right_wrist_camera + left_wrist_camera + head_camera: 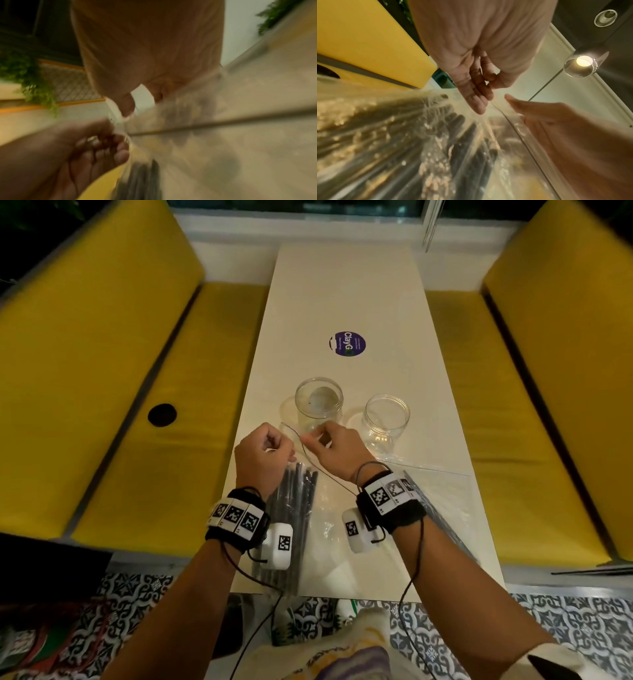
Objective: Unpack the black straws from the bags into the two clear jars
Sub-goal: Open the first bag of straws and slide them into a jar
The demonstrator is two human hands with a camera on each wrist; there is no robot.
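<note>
A clear zip bag of black straws lies on the white table, its mouth towards the jars. My left hand pinches the left lip of the mouth. My right hand pinches the other lip, so the zip edge stands up between them. In the left wrist view the left hand nips the plastic above the straws, with the right hand close by. The right wrist view is blurred. Two clear jars stand upright and uncapped just beyond my hands.
A second clear bag lies at the right, partly under my right forearm. A round purple sticker sits mid-table. Yellow benches flank the table. Cables hang from both wrists.
</note>
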